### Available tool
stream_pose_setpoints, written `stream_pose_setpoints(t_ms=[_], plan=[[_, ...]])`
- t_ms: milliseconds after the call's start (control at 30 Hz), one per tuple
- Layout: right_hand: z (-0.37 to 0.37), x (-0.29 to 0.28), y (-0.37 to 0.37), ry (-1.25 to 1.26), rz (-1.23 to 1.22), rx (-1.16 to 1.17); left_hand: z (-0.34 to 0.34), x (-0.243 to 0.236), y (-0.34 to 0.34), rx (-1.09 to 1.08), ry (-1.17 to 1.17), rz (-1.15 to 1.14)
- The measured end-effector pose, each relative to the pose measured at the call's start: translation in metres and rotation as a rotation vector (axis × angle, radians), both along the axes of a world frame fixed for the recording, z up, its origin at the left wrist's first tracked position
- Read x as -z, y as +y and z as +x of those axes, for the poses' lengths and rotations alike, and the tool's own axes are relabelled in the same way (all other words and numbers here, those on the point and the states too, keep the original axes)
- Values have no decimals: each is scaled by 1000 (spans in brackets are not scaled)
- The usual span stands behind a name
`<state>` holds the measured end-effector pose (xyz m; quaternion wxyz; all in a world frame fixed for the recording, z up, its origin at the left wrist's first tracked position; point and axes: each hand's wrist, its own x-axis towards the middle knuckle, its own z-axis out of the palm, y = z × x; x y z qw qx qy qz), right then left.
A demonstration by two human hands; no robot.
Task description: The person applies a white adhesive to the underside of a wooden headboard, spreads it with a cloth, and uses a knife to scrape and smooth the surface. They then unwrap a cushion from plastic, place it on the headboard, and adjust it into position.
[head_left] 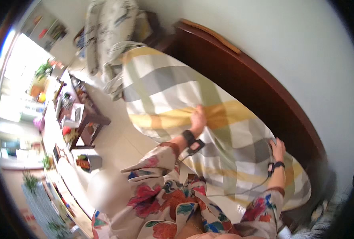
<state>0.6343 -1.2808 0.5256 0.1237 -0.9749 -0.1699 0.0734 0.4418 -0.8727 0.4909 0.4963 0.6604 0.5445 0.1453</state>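
A plaid sofa cover [177,85] in white, grey, yellow and green lies over the long seat of a dark wooden sofa [224,67]. My left hand [198,120] is closed on the cloth near its middle, where creases run out from the fingers. Farther right, my right hand [278,148] grips the cover's back edge beside the sofa's backrest; its fingertips are partly hidden. Each wrist wears a black strap with a small device, and a cable hangs between them.
Beyond the sofa's far left end stands a pale patterned armchair [113,32]. To the left, a dark wooden table [91,115] carries clutter, with a grey bin [91,162] near it. Potted plants [44,68] stand by the bright window. A white wall [296,44] rises behind the sofa.
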Motion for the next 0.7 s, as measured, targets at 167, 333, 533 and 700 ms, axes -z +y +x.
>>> stream_pose_setpoints(t_ms=[167,333,533,700], plan=[[-30,37,-29,-116,283,-66,25,33,16,524,-163,-230],[-171,58,-81,223,311,-5,-43,81,14,666,-318,-213],[-340,73,-157,535,467,259,-306,120,39,493,4,-63],[-340,77,-154,710,655,484,-587,118,65,188,518,133]])
